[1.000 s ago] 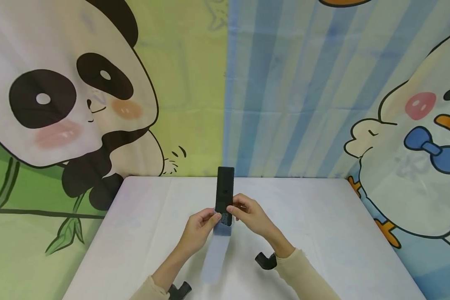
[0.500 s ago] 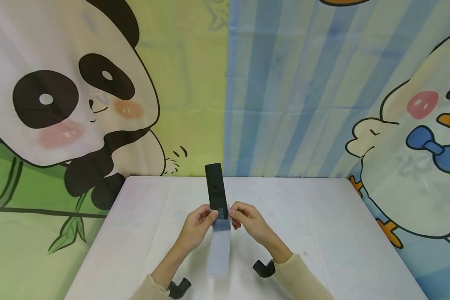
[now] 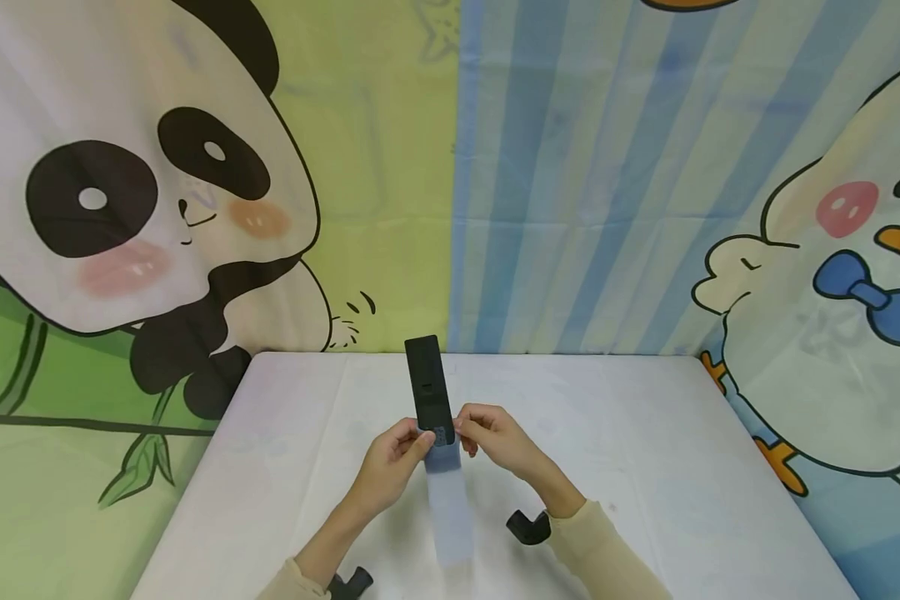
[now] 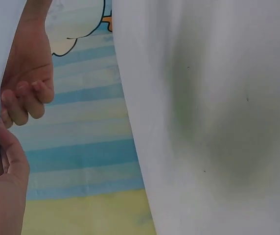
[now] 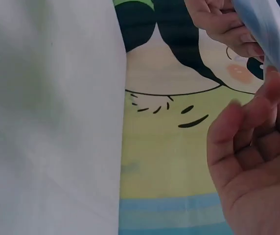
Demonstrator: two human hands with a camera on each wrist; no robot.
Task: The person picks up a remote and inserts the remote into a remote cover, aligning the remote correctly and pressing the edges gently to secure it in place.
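Observation:
A slim black remote control (image 3: 427, 379) stands tilted leftward over the table, its lower end inside the mouth of a long translucent bluish plastic sleeve (image 3: 450, 517). My left hand (image 3: 390, 462) pinches the sleeve's left edge at the mouth, thumb lying over the remote's lower end. On the opposite side, my right hand (image 3: 502, 437) pinches the right edge of the mouth between thumb and forefinger. The sleeve's lower part hangs down flat. In the right wrist view the sleeve (image 5: 269, 34) runs between both hands; the remote is hidden there.
A white table (image 3: 607, 433) lies beneath the hands. Behind it hangs a printed cloth (image 3: 375, 167) with a panda and a duck. Black wrist mounts (image 3: 528, 527) stick out from the cream sleeves (image 3: 607, 554).
The right hand has left the remote's face for the sleeve's edge. The remote has tipped from upright to leaning left, and the sleeve's hanging end has swung right.

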